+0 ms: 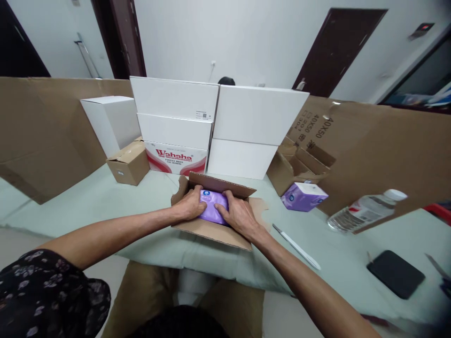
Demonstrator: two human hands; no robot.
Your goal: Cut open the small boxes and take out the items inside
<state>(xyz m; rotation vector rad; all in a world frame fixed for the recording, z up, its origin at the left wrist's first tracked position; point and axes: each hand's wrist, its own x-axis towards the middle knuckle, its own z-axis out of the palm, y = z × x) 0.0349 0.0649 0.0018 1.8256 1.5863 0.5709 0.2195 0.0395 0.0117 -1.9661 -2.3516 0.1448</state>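
Note:
A purple soft pack of tissues point(213, 213) lies in the mouth of an open cardboard box point(207, 232) in front of me. My left hand point(192, 204) grips the pack's left end, thumb on top and fingers down inside the box. At the other end my right hand point(239, 211) holds it the same way, thumb across the upper face. The box flaps stand spread outward around the pack. How deep the pack sits, and the fingertips under it, are hidden.
Right of the box lie a white-handled knife point(296, 246), another purple tissue pack point(305, 196), a water bottle point(366, 211) and a black pouch point(396, 273). Behind stand white cartons point(243, 115), a small closed box point(129, 162) and an open brown box point(299, 164). Tall cardboard panels point(52, 126) flank the table.

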